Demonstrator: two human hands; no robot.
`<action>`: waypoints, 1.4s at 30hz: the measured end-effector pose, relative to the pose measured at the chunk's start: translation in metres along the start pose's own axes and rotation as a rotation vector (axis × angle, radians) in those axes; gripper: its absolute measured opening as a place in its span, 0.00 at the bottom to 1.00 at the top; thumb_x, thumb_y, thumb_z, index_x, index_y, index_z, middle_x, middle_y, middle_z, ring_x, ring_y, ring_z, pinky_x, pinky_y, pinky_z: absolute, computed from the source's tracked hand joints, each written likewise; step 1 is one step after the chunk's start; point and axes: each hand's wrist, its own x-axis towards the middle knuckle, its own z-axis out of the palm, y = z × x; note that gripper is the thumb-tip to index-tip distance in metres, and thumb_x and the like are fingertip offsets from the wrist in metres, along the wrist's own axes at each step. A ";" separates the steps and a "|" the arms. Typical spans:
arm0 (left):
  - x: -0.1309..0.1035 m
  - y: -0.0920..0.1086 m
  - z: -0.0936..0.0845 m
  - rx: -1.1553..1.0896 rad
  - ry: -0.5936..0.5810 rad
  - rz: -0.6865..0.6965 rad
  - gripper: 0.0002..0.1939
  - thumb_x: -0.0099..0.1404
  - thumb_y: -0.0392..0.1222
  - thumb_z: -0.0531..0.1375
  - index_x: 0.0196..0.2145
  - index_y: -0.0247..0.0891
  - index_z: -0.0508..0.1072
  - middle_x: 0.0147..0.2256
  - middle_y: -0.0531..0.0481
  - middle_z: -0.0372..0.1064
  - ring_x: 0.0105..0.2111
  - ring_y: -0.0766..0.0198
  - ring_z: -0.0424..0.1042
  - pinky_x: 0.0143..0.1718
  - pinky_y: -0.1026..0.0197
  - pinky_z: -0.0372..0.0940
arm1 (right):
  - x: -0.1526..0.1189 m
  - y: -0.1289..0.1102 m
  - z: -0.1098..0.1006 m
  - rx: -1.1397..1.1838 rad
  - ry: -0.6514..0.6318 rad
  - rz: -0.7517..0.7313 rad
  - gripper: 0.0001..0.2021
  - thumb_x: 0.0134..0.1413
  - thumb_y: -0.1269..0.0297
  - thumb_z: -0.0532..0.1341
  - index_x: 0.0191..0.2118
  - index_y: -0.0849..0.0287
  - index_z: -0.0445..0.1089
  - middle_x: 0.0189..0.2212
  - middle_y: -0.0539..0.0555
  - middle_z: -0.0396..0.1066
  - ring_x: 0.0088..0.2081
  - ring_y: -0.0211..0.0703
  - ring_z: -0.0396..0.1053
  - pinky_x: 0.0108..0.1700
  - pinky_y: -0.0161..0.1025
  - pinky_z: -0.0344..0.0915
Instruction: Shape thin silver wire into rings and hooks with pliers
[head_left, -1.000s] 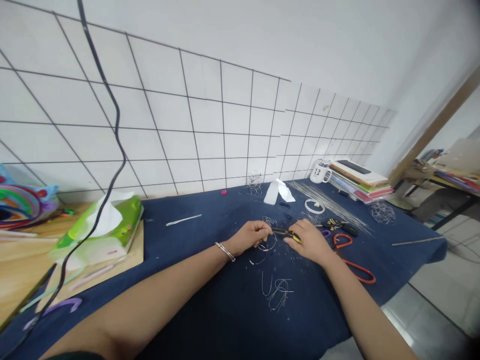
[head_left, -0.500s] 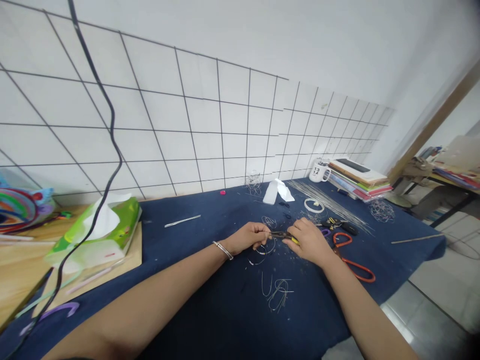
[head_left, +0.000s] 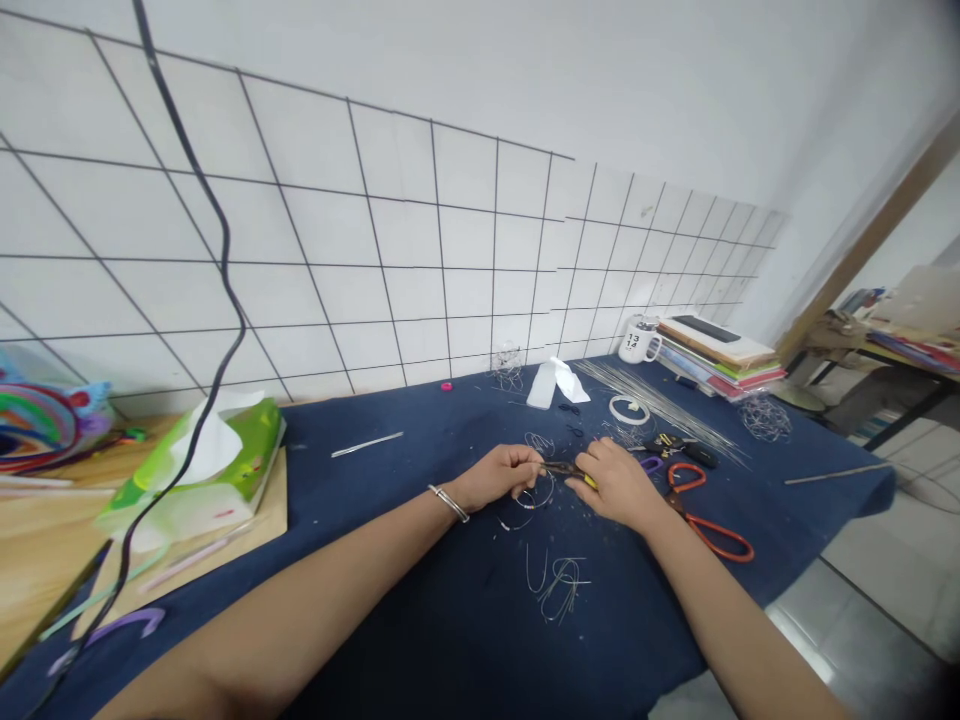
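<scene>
Closed around yellow-handled pliers [head_left: 560,468], my right hand [head_left: 611,480] points their jaws left toward my other hand. My left hand [head_left: 504,477] pinches a thin metal wire [head_left: 553,490] close to the plier jaws; a loop of it curves below the fingers. Whether the jaws grip the wire is too small to tell. Just under the hands lies a wire ring with small pale beads [head_left: 517,526]. Bent loose wires [head_left: 561,588] rest nearer to me on the dark blue cloth [head_left: 420,600].
Orange-handled scissors [head_left: 709,515] and black cutters [head_left: 682,449] lie right of my hands. Long straight wires [head_left: 660,405], a white spool [head_left: 628,410], a mug [head_left: 639,341] and stacked books [head_left: 720,355] are behind. A green tissue pack [head_left: 202,460] sits left; a black cable [head_left: 225,240] hangs in front.
The view has shifted very slightly. Both hands keep nearly the same place and the same hold on the pliers and the wire.
</scene>
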 end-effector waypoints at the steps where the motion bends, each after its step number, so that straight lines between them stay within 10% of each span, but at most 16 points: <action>1: 0.000 0.001 0.001 0.011 0.007 0.009 0.11 0.59 0.44 0.54 0.27 0.31 0.66 0.20 0.55 0.60 0.17 0.76 0.56 0.20 0.70 0.53 | 0.000 0.000 0.000 0.001 -0.002 0.003 0.12 0.54 0.55 0.51 0.31 0.59 0.63 0.28 0.55 0.59 0.34 0.43 0.55 0.38 0.39 0.52; 27: -0.001 0.008 0.007 0.000 0.076 0.039 0.12 0.59 0.46 0.54 0.31 0.31 0.66 0.23 0.54 0.62 0.17 0.76 0.57 0.21 0.70 0.54 | -0.002 -0.005 0.002 0.000 0.028 0.089 0.11 0.54 0.55 0.51 0.31 0.58 0.60 0.29 0.54 0.60 0.36 0.44 0.57 0.37 0.38 0.54; 42: -0.002 0.011 -0.018 -0.085 -0.329 -0.142 0.15 0.55 0.48 0.59 0.33 0.30 0.69 0.21 0.52 0.62 0.17 0.75 0.57 0.19 0.69 0.53 | 0.001 -0.006 -0.001 0.069 0.002 -0.120 0.11 0.53 0.57 0.52 0.29 0.59 0.61 0.28 0.54 0.59 0.34 0.42 0.56 0.39 0.40 0.52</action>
